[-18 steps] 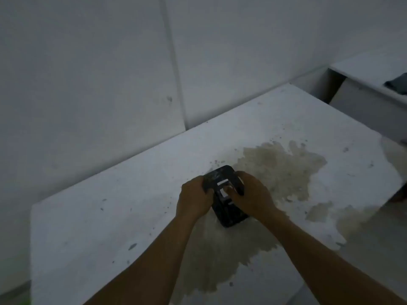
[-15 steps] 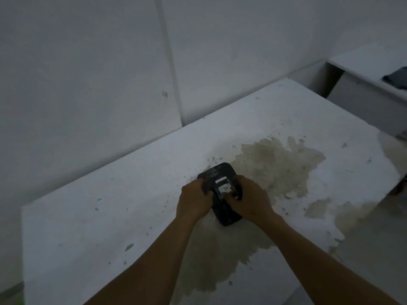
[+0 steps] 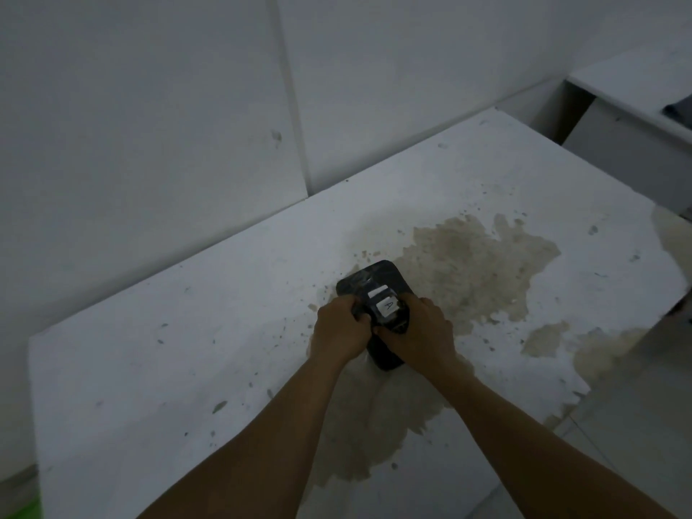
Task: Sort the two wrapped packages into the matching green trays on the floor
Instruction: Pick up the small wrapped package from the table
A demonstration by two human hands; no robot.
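Both sets of fingers are curled tight round the black wrapped package (image 3: 376, 294): left hand (image 3: 339, 333) on its left edge, right hand (image 3: 419, 335) on its right. Its white label (image 3: 387, 307) seems to read "A". It rests on the stained white table (image 3: 187, 350).

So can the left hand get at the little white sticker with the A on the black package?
Probably yes. The left hand already grips the package on the side, right beside the white sticker, which faces up uncovered between both hands. A thumb shift should reach it.

Two hands (image 3: 339, 331) (image 3: 419, 333); seemingly two stacked black packages (image 3: 374, 286) (image 3: 387, 312).
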